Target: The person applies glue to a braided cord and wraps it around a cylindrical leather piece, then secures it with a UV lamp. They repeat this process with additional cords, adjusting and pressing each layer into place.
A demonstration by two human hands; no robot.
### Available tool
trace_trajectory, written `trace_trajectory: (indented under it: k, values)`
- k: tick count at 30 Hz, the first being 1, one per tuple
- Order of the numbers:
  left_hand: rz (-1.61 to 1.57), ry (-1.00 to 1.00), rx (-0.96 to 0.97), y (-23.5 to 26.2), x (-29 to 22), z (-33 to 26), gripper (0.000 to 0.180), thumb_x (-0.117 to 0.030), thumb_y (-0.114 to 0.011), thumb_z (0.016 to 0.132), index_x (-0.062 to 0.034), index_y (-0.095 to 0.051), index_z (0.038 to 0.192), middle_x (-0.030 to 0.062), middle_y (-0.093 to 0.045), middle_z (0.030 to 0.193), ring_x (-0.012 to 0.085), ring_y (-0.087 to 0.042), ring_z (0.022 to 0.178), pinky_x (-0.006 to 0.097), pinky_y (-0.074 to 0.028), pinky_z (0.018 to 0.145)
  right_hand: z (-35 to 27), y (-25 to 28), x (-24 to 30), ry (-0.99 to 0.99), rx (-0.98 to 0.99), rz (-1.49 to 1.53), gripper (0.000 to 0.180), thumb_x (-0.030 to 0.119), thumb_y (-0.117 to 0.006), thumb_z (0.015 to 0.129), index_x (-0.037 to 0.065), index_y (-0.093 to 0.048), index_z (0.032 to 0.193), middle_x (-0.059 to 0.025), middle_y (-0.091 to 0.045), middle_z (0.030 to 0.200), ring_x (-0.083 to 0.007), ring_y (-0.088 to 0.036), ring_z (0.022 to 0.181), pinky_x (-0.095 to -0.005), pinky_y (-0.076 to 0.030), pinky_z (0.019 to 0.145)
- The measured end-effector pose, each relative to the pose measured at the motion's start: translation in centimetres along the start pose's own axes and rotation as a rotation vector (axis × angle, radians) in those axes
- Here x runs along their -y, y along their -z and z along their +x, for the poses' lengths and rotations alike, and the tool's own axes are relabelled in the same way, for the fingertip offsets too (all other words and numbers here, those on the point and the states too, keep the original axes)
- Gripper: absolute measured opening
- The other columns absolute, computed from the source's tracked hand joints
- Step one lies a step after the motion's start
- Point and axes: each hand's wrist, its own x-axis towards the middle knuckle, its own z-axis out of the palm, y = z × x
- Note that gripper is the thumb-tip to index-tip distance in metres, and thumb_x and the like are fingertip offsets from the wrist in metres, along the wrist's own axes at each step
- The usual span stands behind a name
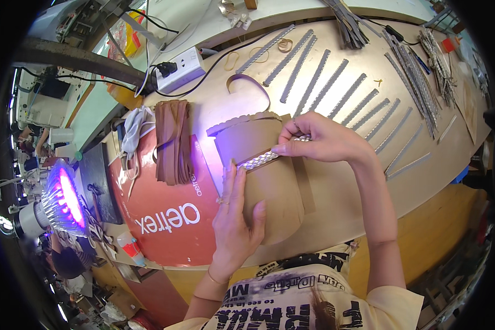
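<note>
One curved tan workbench (pixel 335 203) fills the view, its near edge bending along the person's body and its far edge running beside a pale green bench. On it lies one large red mat (pixel 170 220), at the left, reaching to the bench's near edge. One brown leather piece (pixel 269 181) with a scalloped upper edge rests at the middle of the bench, its left side overlapping the mat. One bundle of brown leather strips (pixel 172 140) lies on the mat, just left of the piece. About a dozen silver studded strips (pixel 329 85) lie spread in a slanted row across the far right half of the bench, well apart from the piece, with two denser heaps near the far right rim. One white power strip (pixel 180 70) sits at the far left edge, and one lamp (pixel 63 198) glows purple off the bench's left side.

The left hand (pixel 234 217) lies flat on the leather piece, fingers straight, thumb spread against its lower face, pressing rather than gripping. The right hand (pixel 322 137) pinches one silver trim strip (pixel 267 157) laid across the piece, fingertips closed on its right end. Bare bench shows to the right of the piece and below the right forearm, toward the near edge.
</note>
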Motion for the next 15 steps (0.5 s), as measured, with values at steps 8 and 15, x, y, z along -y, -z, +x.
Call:
trace_trajectory:
  k: [8,15]
  values:
    - [0.021,-0.006,-0.005,0.2,-0.2,0.3,0.062,-0.009,-0.065,0.089,0.0059,-0.039,0.143,0.0298,-0.039,0.147,0.0422,-0.038,0.138,0.045,-0.039,0.109,0.8,-0.7,-1.8,0.021,-0.033,0.064,0.034,0.037,-0.076,0.085,0.004,-0.069,0.079,0.0016,-0.059,0.065,-0.0069,-0.049,0.061,-0.0266,-0.039,0.056]
    - [-0.012,-0.008,-0.042,0.0,-0.3,0.2,0.061,-0.003,-0.063,0.086,0.0061,-0.041,0.141,0.0302,-0.04,0.146,0.0421,-0.04,0.137,0.044,-0.037,0.11,-0.7,-1.2,-2.9,-0.175,-0.18,0.174,0.036,0.038,-0.075,0.087,0.004,-0.067,0.079,0.0021,-0.059,0.066,-0.0054,-0.048,0.058,-0.0233,-0.038,0.053]
